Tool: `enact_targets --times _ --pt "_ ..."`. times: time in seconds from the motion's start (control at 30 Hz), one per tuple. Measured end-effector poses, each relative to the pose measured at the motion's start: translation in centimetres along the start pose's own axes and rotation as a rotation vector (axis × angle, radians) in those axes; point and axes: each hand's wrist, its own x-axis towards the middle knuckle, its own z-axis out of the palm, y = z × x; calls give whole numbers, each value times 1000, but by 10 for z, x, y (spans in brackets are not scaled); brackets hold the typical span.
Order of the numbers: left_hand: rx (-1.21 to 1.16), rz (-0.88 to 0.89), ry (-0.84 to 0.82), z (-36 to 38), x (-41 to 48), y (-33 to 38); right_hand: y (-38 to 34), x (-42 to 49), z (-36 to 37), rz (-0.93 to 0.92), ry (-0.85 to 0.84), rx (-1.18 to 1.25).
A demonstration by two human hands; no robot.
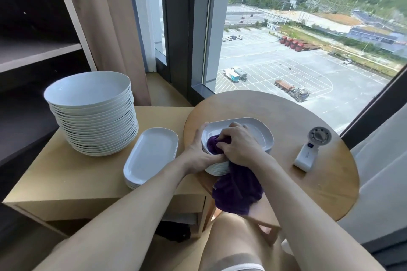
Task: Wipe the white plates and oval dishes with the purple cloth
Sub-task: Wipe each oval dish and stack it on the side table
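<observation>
Forearms (132, 215) reach to the round worktop (308, 160). Right hand (237, 145) grips the bunched cloth (237, 191) and presses it in the top dish (257, 132) of a stack; left hand (199, 156) holds this dish's rim.

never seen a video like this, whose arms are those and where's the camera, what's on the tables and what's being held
There is no machine here. These are a person's two bare arms, filmed by one wide-angle camera worn on their head and looking down. The right hand bunches a purple cloth against the top of a stack of oval dishes on a round wooden table. The left hand holds that stack's edge. A small white handheld fan lies on the same table. On the low cabinet to the left stand a tall stack of round plates and a shorter oval-dish stack.
</observation>
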Motion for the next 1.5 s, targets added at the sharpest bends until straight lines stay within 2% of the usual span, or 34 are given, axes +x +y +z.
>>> enact_targets --times 0.13,0.3,0.53,0.7,0.87,1.0,1.17,1.37,1.5 --pt "-46 -4 -5 -1 8 -8 -3 20 6 -33 -49 69" --pt "-47 20 -3 -1 8 -9 5 36 10 -58 29 42" --pt "32 -5 -21 -7 -4 4 26 48 -2 44 63 -84" --pt "129 -33 -104 -21 -8 14 53 40 -25 166 75 -152" --pt "214 -76 -149 -26 -5 20 62 14 -30 209 -52 -108" --pt "258 -51 -150 -27 -7 23 58 -9 -26 175 -44 -92" --pt "463 -32 -40 -26 -6 31 41 -23 -21 114 -22 -143" --pt "370 35 -29 -23 -1 33 4 -9 -12 -15 -137 -69" --pt "302 60 -8 -23 -1 29 -12 7 -8 -31 -162 -20"
